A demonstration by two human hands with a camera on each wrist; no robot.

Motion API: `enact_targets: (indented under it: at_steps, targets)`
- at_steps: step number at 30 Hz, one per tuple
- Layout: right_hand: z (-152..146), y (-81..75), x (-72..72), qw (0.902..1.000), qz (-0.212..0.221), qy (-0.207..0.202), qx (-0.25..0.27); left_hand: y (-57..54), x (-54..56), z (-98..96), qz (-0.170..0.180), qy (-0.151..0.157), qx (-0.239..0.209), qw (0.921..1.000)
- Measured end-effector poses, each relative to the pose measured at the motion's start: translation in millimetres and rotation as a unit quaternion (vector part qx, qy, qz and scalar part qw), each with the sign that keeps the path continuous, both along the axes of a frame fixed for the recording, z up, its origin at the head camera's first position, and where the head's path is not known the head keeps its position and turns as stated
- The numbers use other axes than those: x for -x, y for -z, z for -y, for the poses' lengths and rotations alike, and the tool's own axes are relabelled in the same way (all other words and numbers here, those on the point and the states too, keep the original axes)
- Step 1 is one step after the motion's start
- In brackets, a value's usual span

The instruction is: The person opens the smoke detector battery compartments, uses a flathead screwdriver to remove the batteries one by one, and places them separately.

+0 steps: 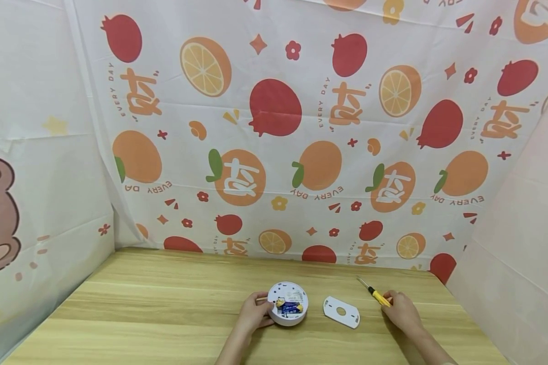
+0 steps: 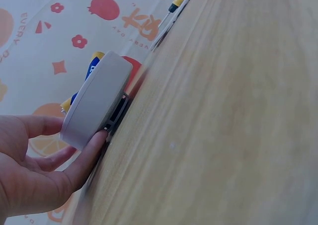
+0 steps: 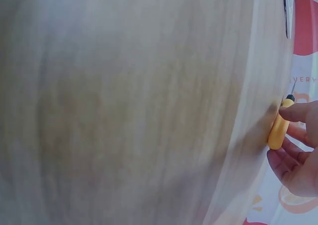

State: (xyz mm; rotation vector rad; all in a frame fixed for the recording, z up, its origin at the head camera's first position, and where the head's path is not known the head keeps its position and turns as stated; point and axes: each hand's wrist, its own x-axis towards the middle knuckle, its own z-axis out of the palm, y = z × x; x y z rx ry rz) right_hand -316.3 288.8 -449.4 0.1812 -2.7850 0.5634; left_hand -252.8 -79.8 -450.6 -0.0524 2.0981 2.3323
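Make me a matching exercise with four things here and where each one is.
1. screwdriver
2. flat white plate
3. round white device
4. blue-and-yellow piece

A. held by the left fingers
B. on the tabletop, between device and screwdriver
C. on the device's upper face
D. held by the right fingers

Pairs: 1-D, 2-B, 3-A, 4-C

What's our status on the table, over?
Left grip holding round white device. Right grip holding yellow-handled screwdriver. White plate lies between the two. Nothing visibly blocking.

yellow-and-black screwdriver [image 1: 379, 296], white device [image 2: 102, 98], blue-and-gold batteries [image 1: 288, 306], white plate [image 1: 333, 307], pale wood-grain table [image 1: 187, 294], fruit-printed white cloth [image 1: 274, 167]
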Motion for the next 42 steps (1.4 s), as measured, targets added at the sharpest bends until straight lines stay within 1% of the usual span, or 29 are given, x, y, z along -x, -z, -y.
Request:
enact_targets:
  at_steps: [6,10,14,18,21,27,30,33,38,40,42]
  targets:
    - [0.3,-1.8,1.0,0.9998,-0.012,-0.001,-0.014,-1.0,-1.3,-0.3,0.001,0.001,-0.003,1.0]
    - [4.5,-7.2,0.1,0.9996,-0.014,-0.003,-0.025,-1.1,-2.5,-0.7,0.002,-0.001,-0.003,1.0]
    - [12.6,-13.7,-2.0,0.9985,-0.031,-0.018,-0.043,-0.3,-2.9,-0.9,0.002,-0.002,-0.003,1.0]
    - [27.7,-22.1,-6.2,0.9968,-0.049,-0.039,-0.049,0.5,-2.8,-0.9,0.002,-0.003,-0.006,1.0]
    - [42.7,-27.9,-10.0,0.9958,-0.051,-0.058,-0.049,0.6,-2.5,-0.9,0.003,-0.004,-0.007,1.0]
    - [72.8,-37.1,-17.8,0.9914,-0.071,-0.096,-0.054,-0.7,-3.0,-0.9,0.004,-0.006,-0.005,1.0]
    - [84.7,-40.2,-21.6,0.9891,-0.08,-0.108,-0.06,-1.6,-3.5,-1.2,0.005,-0.006,-0.003,1.0]
    - [94.8,-42.6,-25.3,0.9885,-0.073,-0.119,-0.058,-2.1,-3.5,-1.2,0.006,-0.006,-0.002,1.0]
    - [107.6,-44.8,-28.4,0.9879,-0.046,-0.136,-0.058,-2.2,-2.9,-1.0,0.005,-0.006,-0.001,1.0]
    - [111.8,-44.8,-29.0,0.986,-0.05,-0.144,-0.066,-2.5,-2.9,-0.9,0.005,-0.004,0.0,1.0]
    - [116.0,-44.9,-30.4,0.9824,-0.067,-0.158,-0.074,-2.7,-2.9,-0.8,0.004,-0.004,0.0,1.0]
